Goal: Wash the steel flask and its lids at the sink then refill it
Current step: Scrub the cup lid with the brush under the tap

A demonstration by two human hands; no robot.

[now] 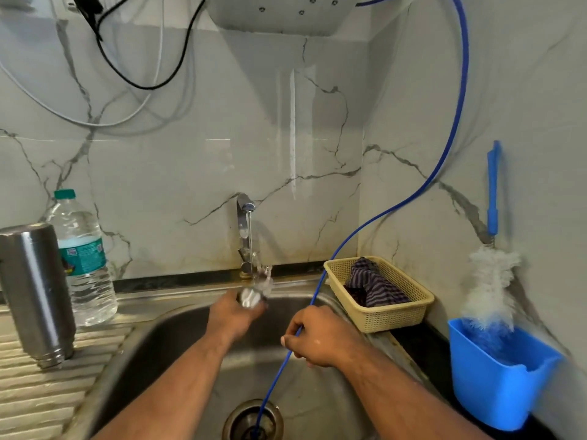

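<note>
The steel flask (35,290) stands upside down on the ribbed drainboard at the left. My left hand (233,315) grips a small steel lid (251,297) under the water running from the tap (245,230). My right hand (319,336) hangs over the sink (178,331) with its fingers curled, and the thin blue hose (349,231) passes by its fingertips. Whether the fingers pinch the hose I cannot tell.
A plastic water bottle (84,262) stands behind the flask. A beige basket (378,312) with a striped cloth sits right of the sink. A bottle brush (490,281) stands in a blue wall-mounted holder (495,379). The hose ends in the drain (252,422). Cables hang overhead.
</note>
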